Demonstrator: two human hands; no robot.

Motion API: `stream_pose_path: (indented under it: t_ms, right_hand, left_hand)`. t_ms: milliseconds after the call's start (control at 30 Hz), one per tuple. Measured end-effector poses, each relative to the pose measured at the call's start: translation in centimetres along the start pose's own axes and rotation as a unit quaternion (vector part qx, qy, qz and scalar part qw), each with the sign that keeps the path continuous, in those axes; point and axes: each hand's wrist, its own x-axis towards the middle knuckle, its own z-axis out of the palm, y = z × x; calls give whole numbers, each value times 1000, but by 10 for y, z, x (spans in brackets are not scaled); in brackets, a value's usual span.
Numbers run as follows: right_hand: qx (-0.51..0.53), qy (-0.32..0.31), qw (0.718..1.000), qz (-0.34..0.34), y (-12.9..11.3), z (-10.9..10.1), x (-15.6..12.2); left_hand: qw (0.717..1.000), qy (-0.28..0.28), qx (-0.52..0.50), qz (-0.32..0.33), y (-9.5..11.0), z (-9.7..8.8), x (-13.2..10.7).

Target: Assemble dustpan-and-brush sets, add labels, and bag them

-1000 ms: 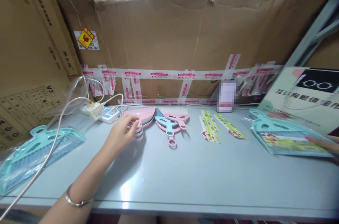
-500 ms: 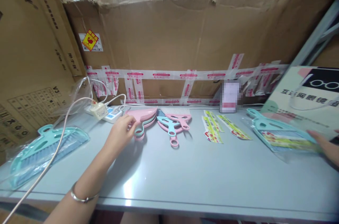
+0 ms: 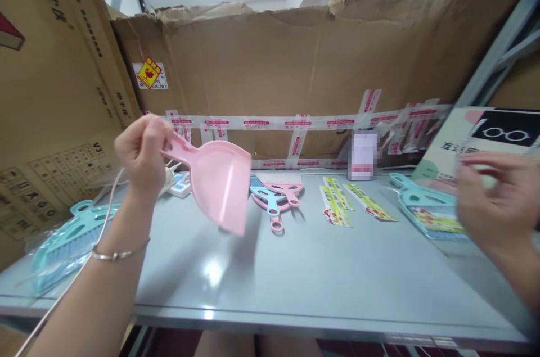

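My left hand (image 3: 145,149) is closed round the handle of a pink dustpan (image 3: 221,182), held tilted above the table with its scoop to the right. Whether other pans are stacked behind it, I cannot tell. On the right, my right hand (image 3: 500,199) is raised, blurred, its fingers loosely curled with a gap between them and nothing visible in them. It partly covers a bagged teal dustpan set (image 3: 426,197) with a printed card. At mid-table lie a blue hand brush (image 3: 270,197) and a pink hand brush (image 3: 289,188), resting on a pink dustpan partly hidden beneath.
Several printed cards (image 3: 335,205) lie right of the brushes. A phone (image 3: 363,154) leans against the large cardboard box (image 3: 261,64). Another bagged teal dustpan set (image 3: 76,239) lies at left, a white cable (image 3: 63,301) crossing it. A power strip (image 3: 180,184) sits behind the raised dustpan.
My left hand has lifted the pink dustpan from the table, up and to the left. The stack it touched is gone from its spot. My right hand has risen and come inward.
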Motion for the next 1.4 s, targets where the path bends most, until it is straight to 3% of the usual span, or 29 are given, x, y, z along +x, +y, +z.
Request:
stream_pose_path:
  t_ms: [100, 167, 267, 333, 367, 467, 533, 600, 667, 733, 767, 800, 867, 900, 933, 1033, 1100, 1167, 1233, 1333, 1400]
  right_hand:
    - [136, -187, 973, -23, -77, 25, 8]
    - [194, -344, 918, 27, -121, 41, 8]
    - [293, -522, 793, 109, -161, 58, 1]
    - [341, -566, 728, 182, -172, 66, -5]
    - [355, -555, 721, 216, -173, 69, -9]
    - [387, -442, 756, 290, -174, 77, -23]
    - [401, -386, 766, 322, -174, 81, -35]
    - [403, -371, 764, 341, -175, 84, -44]
    - [403, -404, 746, 344, -171, 86, -50]
    - [414, -451, 719, 330, -160, 88, -50]
    - [411, -457, 723, 316, -150, 89, -48]
    - [393, -449, 746, 295, -139, 91, -46]
    - [311, -428, 821, 215, -112, 93, -45]
    - [258, -437, 847, 158, -100, 95, -45]
    - [214, -462, 855, 96, -89, 96, -47]
    - [169, -560, 808, -67, -72, 102, -59]
    - [175, -586, 783, -114, -73, 108, -68]
    - [182, -587, 780, -121, -78, 114, -73]
    - [192, -566, 795, -108, -81, 119, -73]
    - [201, -475, 854, -65, -83, 118, -59]
    - [210, -358, 910, 5, -83, 110, -37]
  left_hand:
    - [979, -156, -99, -85, 7, 29, 11]
    - [958, -223, -128, -130, 14, 47, 13]
    - [946, -248, -105, -180, 19, 64, 12]
    - [947, -233, -69, -213, 17, 67, 11]
    - [947, -221, -50, -229, 16, 66, 9]
    - [928, -223, -32, -297, 12, 58, -6]
    - [880, -276, -59, -383, 10, 51, -25]
    - [817, -318, -87, -474, 9, 45, -46]
    - [789, -304, -96, -525, 5, 38, -64]
    - [786, -274, -82, -548, 0, 31, -74]
    - [787, -262, -68, -554, -4, 28, -76]
    - [788, -251, -53, -559, -7, 24, -76]
    - [789, -232, -29, -568, -11, 18, -73]
    - [788, -224, -22, -573, -12, 16, -72]
    - [787, -216, -19, -578, -13, 14, -70]
    - [785, -211, -19, -582, -13, 13, -68]
    - [789, -222, -15, -573, -12, 14, -69]
    - [794, -231, -9, -562, -12, 15, -71]
    - [798, -232, -5, -556, -11, 15, -73]
    - [801, -224, -4, -556, -10, 16, -74]
    - [807, -220, 1, -548, -10, 16, -74]
